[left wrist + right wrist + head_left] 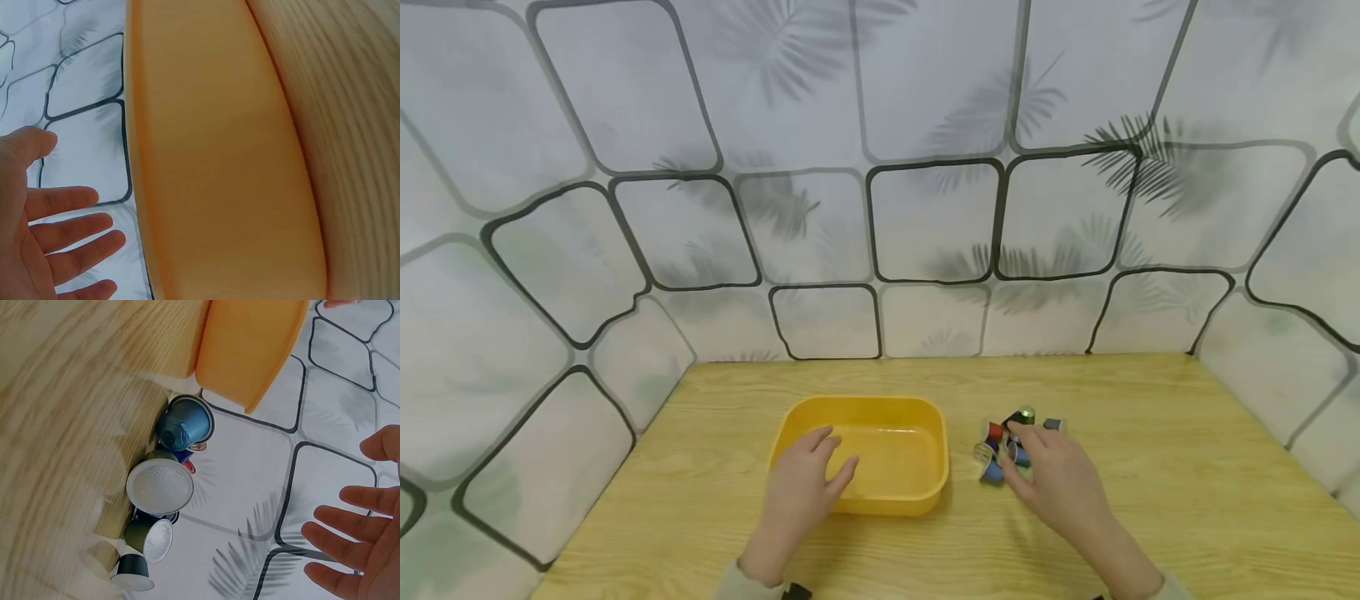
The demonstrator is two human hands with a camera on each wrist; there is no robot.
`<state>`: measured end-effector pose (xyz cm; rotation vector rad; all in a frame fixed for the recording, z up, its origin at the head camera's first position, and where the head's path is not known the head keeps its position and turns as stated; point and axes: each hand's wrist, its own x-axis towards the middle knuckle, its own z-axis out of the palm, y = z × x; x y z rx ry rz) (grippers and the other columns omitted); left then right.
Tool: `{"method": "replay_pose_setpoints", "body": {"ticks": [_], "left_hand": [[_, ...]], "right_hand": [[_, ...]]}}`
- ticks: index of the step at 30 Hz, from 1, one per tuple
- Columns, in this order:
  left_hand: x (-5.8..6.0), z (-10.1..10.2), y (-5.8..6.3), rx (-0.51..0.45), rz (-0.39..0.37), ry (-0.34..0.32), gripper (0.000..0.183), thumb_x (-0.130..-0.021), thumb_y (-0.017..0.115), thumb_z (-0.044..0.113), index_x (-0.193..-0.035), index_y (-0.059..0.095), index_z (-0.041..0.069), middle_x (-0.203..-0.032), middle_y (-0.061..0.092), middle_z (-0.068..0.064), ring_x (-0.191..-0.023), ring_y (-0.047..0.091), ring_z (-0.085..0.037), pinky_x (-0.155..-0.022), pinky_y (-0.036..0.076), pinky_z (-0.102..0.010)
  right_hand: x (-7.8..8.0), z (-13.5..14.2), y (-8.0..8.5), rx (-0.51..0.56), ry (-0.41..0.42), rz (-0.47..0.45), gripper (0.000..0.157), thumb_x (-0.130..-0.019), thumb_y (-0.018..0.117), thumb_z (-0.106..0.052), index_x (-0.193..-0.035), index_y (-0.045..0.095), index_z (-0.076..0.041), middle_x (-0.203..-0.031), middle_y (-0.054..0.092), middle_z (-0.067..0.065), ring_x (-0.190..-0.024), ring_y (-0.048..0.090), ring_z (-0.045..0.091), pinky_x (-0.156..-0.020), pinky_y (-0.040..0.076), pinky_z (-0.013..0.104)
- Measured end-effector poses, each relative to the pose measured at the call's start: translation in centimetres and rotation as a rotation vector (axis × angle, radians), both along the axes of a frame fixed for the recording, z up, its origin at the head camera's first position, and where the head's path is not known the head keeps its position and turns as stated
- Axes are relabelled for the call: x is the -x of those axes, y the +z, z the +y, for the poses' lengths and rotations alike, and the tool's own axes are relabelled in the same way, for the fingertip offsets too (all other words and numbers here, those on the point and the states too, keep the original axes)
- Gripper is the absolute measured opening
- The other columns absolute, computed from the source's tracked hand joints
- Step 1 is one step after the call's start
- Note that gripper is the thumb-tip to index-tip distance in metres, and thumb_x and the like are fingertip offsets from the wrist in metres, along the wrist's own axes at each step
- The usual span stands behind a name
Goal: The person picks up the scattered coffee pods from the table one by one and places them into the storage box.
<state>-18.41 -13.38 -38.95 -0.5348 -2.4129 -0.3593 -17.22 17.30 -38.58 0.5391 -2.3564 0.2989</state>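
Note:
A yellow plastic basin (895,506) stands on the wooden table. My left hand (801,483) hovers over the basin's left side, fingers spread and holding nothing. To the right of the basin lies a loose cluster of coffee capsules, among them a red capsule (994,432), a blue capsule (992,472), a green capsule (1026,413) and a grey capsule (1054,425). Above the cluster is my right hand (1060,479), which hides part of it; the right wrist view shows its fingers (350,522) relaxed and apart from the capsules. There, a capsule's pale lid (160,486) faces the camera.
The light wooden table (1210,475) extends around the basin and capsules. Behind it and at both sides hangs white patterned cloth (932,225) with dark outlines and leaf prints. The basin's outer wall (219,150) fills much of the left wrist view.

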Motion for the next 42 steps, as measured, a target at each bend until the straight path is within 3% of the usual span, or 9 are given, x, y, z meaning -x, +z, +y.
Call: {"method": "replay_pose_setpoints", "body": {"ticks": [8, 12, 17, 22, 28, 33, 42], "left_hand": [[0.3, -2.5, -0.9, 0.012, -0.029, 0.074, 0.041, -0.077, 0.067, 0.034, -0.098, 0.065, -0.002, -0.099, 0.062, -0.017, -0.086, 0.059, -0.031, -0.07, 0.048, -0.044], [0.4, -3.6, -1.1, 0.01, -0.069, 0.123, 0.047, -0.078, 0.066, 0.035, -0.101, 0.062, -0.005, -0.101, 0.06, -0.02, -0.091, 0.057, -0.034, -0.072, 0.046, -0.047], [0.5, -4.4, -1.1, 0.003, -0.201, 0.159, 0.058, -0.08, 0.062, 0.04, -0.111, 0.055, -0.008, -0.113, 0.053, -0.024, -0.102, 0.05, -0.037, -0.078, 0.042, -0.051], [0.6, -4.8, -1.1, 0.011, -0.38, 0.147, 0.074, -0.082, 0.056, 0.047, -0.126, 0.041, -0.011, -0.128, 0.039, -0.027, -0.116, 0.038, -0.039, -0.082, 0.034, -0.06], [0.5, -5.2, -1.4, 0.012, -0.587, 0.113, 0.085, -0.084, 0.05, 0.051, -0.136, 0.021, -0.011, -0.14, 0.018, -0.026, -0.126, 0.019, -0.039, -0.086, 0.022, -0.067], [0.5, -5.3, -1.6, -0.001, -0.668, 0.105, 0.089, -0.085, 0.044, 0.056, -0.136, 0.016, -0.011, -0.141, 0.011, -0.029, -0.128, 0.013, -0.041, -0.087, 0.019, -0.068], [0.4, -5.1, -1.7, -0.002, -0.713, 0.123, 0.088, -0.086, 0.043, 0.055, -0.136, 0.014, -0.011, -0.142, 0.006, -0.027, -0.129, 0.008, -0.04, -0.088, 0.018, -0.067]], "right_hand": [[-0.4, 0.7, 0.1, 0.016, -0.055, -0.116, 0.038, -0.071, 0.071, -0.021, -0.102, 0.063, 0.0, -0.089, 0.064, 0.012, -0.07, 0.06, 0.024, -0.058, 0.049, 0.037], [-0.4, 1.3, 0.1, 0.026, -0.073, -0.127, 0.039, -0.072, 0.07, -0.021, -0.102, 0.061, 0.002, -0.09, 0.064, 0.015, -0.073, 0.061, 0.028, -0.06, 0.05, 0.039], [-0.2, 2.1, 0.2, 0.04, -0.071, -0.126, 0.038, -0.071, 0.07, -0.02, -0.101, 0.061, 0.002, -0.086, 0.064, 0.015, -0.068, 0.06, 0.027, -0.055, 0.049, 0.037], [0.2, 2.6, 0.7, 0.062, -0.011, -0.103, 0.034, -0.071, 0.07, -0.016, -0.098, 0.062, 0.003, -0.087, 0.063, 0.016, -0.072, 0.06, 0.029, -0.058, 0.049, 0.039], [0.7, 3.5, 1.7, 0.065, -0.016, -0.229, 0.034, -0.076, 0.069, -0.017, -0.104, 0.06, 0.002, -0.096, 0.062, 0.017, -0.083, 0.059, 0.032, -0.067, 0.048, 0.045], [1.5, 4.4, 1.8, 0.029, 0.033, -0.272, 0.036, -0.077, 0.068, -0.018, -0.106, 0.059, 0.002, -0.1, 0.061, 0.017, -0.089, 0.057, 0.033, -0.072, 0.046, 0.047], [3.9, 6.6, 1.6, 0.007, 0.094, -0.301, 0.032, -0.077, 0.068, -0.013, -0.104, 0.06, 0.003, -0.1, 0.061, 0.018, -0.09, 0.057, 0.035, -0.074, 0.045, 0.048]]}}
